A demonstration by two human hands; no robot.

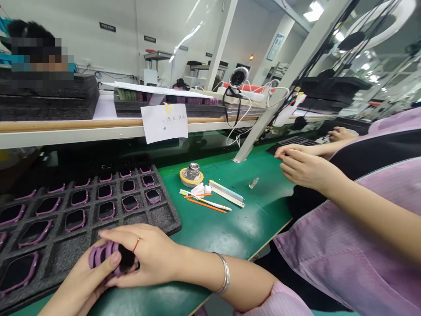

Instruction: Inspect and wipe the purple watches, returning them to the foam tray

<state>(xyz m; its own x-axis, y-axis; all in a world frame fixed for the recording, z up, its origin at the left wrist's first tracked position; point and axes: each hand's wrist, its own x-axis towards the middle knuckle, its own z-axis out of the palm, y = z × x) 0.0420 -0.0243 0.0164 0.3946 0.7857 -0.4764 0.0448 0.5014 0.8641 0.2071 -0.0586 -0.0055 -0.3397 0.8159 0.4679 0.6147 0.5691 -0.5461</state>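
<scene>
My left hand (82,281) and right hand (149,252) were both wrapped around a stack of purple-framed watch cases (98,255), left thumb across it, at the black foam tray's (174,221) near edge; my fingers hid too much to count pieces, and the tray ran out of view leftward

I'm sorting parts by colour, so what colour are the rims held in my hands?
Purple; the rims show best in the head view.
</scene>
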